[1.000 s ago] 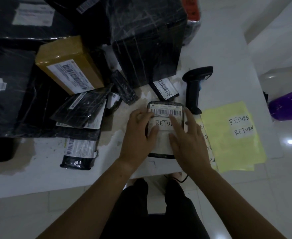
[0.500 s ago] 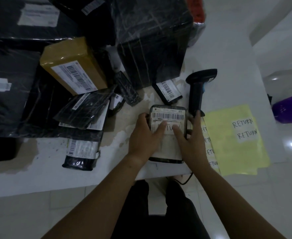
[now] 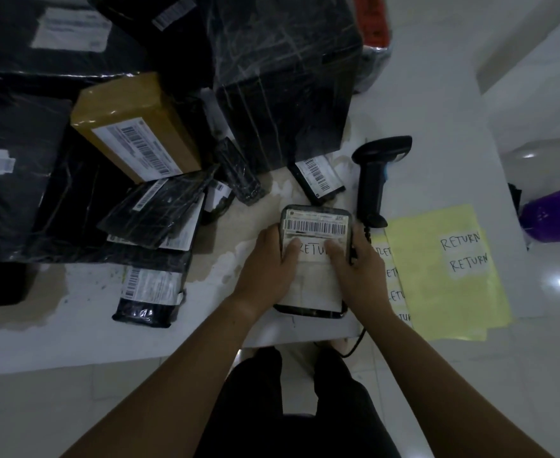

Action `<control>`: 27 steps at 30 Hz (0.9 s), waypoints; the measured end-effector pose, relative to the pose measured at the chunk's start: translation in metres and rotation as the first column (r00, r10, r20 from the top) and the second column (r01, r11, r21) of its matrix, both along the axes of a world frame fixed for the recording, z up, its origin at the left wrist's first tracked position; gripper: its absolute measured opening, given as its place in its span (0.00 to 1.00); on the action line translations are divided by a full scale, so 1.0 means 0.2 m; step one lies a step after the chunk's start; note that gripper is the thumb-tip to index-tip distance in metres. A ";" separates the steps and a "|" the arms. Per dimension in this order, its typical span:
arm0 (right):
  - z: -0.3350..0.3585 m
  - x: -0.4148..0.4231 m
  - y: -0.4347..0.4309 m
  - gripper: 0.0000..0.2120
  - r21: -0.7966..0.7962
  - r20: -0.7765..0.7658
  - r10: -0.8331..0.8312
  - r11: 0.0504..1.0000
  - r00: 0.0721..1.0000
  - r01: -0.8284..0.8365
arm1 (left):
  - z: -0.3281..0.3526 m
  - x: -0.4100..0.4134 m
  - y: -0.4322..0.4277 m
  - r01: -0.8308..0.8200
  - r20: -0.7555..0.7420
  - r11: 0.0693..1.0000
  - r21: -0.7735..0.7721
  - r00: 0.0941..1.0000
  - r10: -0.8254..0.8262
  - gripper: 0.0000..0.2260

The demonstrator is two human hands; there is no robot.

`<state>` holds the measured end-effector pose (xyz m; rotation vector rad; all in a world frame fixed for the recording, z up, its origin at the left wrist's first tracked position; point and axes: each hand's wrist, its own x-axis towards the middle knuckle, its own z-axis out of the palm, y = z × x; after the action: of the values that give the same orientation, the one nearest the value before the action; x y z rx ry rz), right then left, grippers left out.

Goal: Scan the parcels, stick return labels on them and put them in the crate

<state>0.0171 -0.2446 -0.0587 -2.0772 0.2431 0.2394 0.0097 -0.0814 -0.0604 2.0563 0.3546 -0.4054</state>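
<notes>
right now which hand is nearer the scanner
Right. The right hand grips the parcel beside the foot of the scanner; the left hand grips its opposite edge, farther off.

white stained tabletop (image 3: 443, 173) | black plastic-wrapped parcels (image 3: 285, 94) | tan taped box (image 3: 133, 127) | small black label-covered parcel (image 3: 316, 223) | black handheld barcode scanner (image 3: 371, 180) | yellow sheets of RETURN labels (image 3: 437, 292)

One wide-angle head-worn camera looks forward and steeply down, close over the table (image 3: 437, 180), left hand (image 3: 268, 259) and right hand (image 3: 359, 264).

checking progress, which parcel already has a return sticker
The small parcel gripped by the left hand and right hand: a handwritten RETURN sticker sits below its barcode. Others show only printed labels.
</notes>
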 end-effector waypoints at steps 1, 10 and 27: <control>0.01 0.00 -0.01 0.11 0.019 -0.009 -0.003 1.000 1.000 0.003 | 0.00 0.00 0.01 0.007 -0.008 1.000 0.005 1.000 -0.007 0.16; 0.34 -0.07 -0.11 0.16 0.381 -0.198 0.178 0.920 0.964 -0.092 | 0.30 -0.02 -0.03 -0.221 0.058 0.968 -0.119 0.972 0.229 0.17; 1.03 0.10 0.76 0.14 0.581 -0.170 0.443 0.766 0.880 -0.274 | 1.24 -0.60 1.16 -0.598 0.573 0.801 0.025 0.665 0.479 0.14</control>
<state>0.0378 -0.0918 0.1466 -1.4890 -0.0586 0.7771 -0.1109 0.1507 0.1871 2.0378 0.6547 0.6120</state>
